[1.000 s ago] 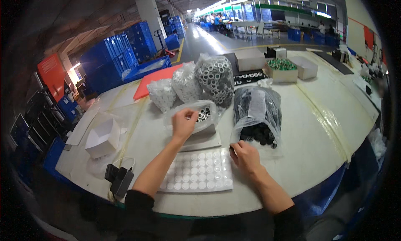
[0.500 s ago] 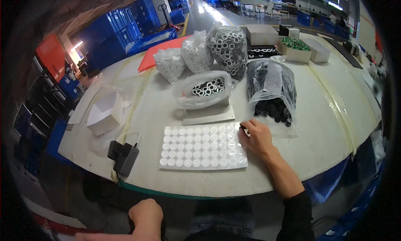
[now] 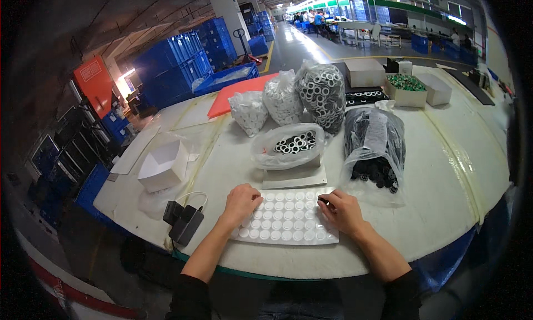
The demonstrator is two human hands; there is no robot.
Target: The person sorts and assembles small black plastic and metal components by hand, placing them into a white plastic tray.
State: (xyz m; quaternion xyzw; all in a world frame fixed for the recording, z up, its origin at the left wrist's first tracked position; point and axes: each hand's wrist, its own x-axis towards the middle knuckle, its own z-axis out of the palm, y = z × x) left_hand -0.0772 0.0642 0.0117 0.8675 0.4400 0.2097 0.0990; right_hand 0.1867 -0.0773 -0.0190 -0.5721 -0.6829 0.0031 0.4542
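A white sheet (image 3: 287,224) with rows of round white discs lies flat on the table in front of me. My left hand (image 3: 240,204) rests over its far left corner, fingers curled together. What those fingers hold, if anything, is hidden. At the far right corner my right hand (image 3: 341,211) pinches a small black part (image 3: 322,200), mostly covered by the fingertips. Just beyond the sheet stands a box lined with a clear bag (image 3: 259,153), holding black-and-white rings (image 3: 294,143). An open plastic bag (image 3: 373,131) of small black round parts lies to the right.
Three filled clear bags (image 3: 321,95) stand behind the ring box. A black power adapter (image 3: 186,225) with a white cable and an open white box (image 3: 164,167) are on the left. A box of green parts (image 3: 407,89) sits at the far right.
My left hand has come up from below the table edge onto the sheet's far left corner. My right hand stays at the far right corner. The whole view has shifted.
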